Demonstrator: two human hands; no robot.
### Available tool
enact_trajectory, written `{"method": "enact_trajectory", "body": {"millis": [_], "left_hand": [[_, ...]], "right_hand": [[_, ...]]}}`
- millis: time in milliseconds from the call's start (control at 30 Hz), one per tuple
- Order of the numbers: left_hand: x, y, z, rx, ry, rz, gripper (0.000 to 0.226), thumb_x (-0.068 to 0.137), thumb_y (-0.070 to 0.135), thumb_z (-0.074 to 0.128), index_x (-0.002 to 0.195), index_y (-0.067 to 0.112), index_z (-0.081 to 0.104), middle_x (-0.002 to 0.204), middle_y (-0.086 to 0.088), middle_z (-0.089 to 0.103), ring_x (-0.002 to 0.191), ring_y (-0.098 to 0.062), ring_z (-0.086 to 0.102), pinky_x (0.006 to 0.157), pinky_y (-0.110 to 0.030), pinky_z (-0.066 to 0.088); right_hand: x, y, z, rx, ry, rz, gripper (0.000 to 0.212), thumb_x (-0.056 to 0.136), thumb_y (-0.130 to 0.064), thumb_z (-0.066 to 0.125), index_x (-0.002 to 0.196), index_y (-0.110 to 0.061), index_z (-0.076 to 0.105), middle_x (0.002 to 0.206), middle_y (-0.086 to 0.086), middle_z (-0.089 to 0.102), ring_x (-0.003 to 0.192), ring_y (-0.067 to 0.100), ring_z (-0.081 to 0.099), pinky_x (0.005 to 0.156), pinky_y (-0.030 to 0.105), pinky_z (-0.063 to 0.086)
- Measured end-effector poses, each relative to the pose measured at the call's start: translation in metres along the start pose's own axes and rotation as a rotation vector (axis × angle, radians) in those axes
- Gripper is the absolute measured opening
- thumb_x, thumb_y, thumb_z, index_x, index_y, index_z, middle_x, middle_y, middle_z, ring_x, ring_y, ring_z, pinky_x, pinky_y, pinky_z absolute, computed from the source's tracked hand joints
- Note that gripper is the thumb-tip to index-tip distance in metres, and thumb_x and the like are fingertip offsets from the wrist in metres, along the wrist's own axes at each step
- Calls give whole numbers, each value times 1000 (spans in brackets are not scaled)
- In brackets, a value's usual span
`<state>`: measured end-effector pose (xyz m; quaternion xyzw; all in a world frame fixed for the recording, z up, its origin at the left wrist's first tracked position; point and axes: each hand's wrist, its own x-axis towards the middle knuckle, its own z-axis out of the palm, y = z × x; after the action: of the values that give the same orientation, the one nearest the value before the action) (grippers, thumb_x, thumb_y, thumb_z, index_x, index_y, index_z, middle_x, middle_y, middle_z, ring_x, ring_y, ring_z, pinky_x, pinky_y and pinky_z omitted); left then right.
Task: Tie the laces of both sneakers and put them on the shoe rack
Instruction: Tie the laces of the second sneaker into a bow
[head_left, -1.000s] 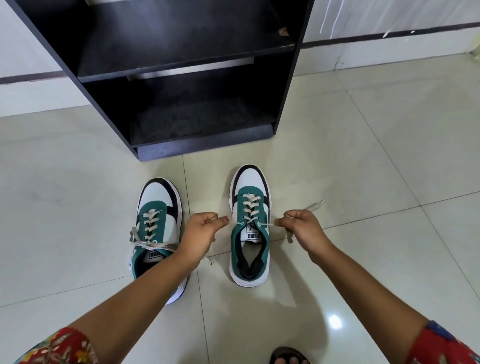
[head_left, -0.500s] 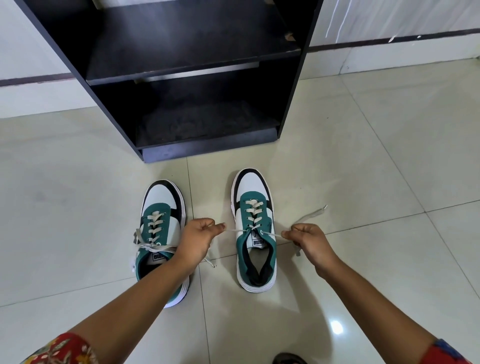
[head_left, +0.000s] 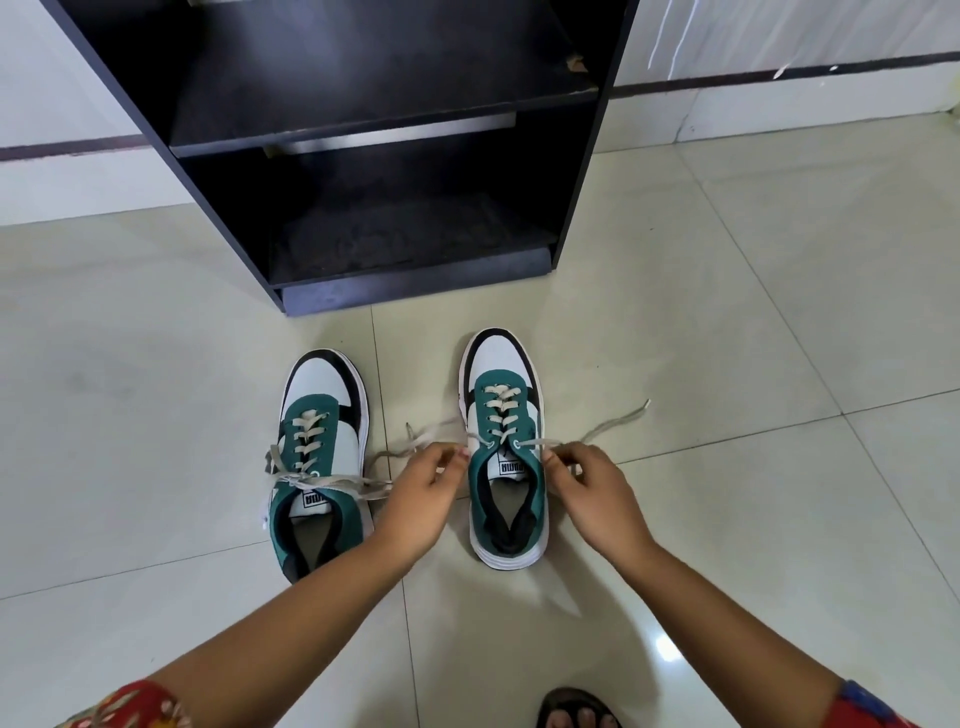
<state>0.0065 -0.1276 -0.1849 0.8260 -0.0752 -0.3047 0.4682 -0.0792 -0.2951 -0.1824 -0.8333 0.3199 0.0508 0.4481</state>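
Two green, white and black sneakers stand side by side on the tiled floor, toes toward the rack. The left sneaker (head_left: 319, 457) has its cream laces tied in a bow. The right sneaker (head_left: 506, 447) has loose laces. My left hand (head_left: 423, 499) pinches the left lace end beside that shoe's tongue. My right hand (head_left: 589, 493) pinches the right lace (head_left: 613, 421), whose free end trails over the floor to the right. The black shoe rack (head_left: 374, 171) stands just beyond the shoes, with both visible shelves bare.
Pale floor tiles (head_left: 753, 322) spread on all sides of the shoes. A white wall with a dark stripe (head_left: 779, 78) runs behind the rack. My sandalled foot (head_left: 576, 712) shows at the bottom edge.
Both hands have drawn in closer to the right sneaker, still pinching its lace ends. The view has shifted slightly, so the rack and shoes sit lower in frame.
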Motion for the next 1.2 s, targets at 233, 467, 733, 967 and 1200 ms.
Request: {"method": "enact_trajectory", "body": {"millis": [233,467,733,967,1200], "left_hand": [[9,32,18,-468,63,-313,23,87,40,57,91,19,49,94,1,60,85,-10,56,68,-26,42],[22,42,16,-406,150,-146,18,92,7,44,75,15,47,83,-2,55,83,-18,51,62,-12,42],[12,52,-6,-573,-13,419,12,84,-2,47,91,8,44,94,-7,58,102,-5,60,88,-17,44],[22,57,-30,-55,-109,745,19,78,-7,45,83,12,43,80,11,50,78,-14,57,70,-32,50],[19,59,-33,-23,-73,605,36,75,-11,43,77,25,37,78,13,45,74,-8,58,51,-21,44]], "right_hand": [[12,-41,3,734,-99,165,16,92,-15,49,85,-12,63,81,-4,64,71,4,59,65,18,44],[13,-46,3,734,-70,130,25,95,-9,36,79,-17,53,73,-1,61,59,3,55,59,19,39],[17,-64,-19,213,-95,-232,23,95,-26,45,95,-17,66,69,-13,63,62,4,55,65,29,46],[9,-79,-33,-71,-225,-527,21,86,-26,48,83,-15,65,66,-4,62,59,13,51,59,36,43],[6,-67,-42,136,-244,-531,12,85,-17,57,91,-26,51,70,-5,57,62,19,50,61,36,44]]}}
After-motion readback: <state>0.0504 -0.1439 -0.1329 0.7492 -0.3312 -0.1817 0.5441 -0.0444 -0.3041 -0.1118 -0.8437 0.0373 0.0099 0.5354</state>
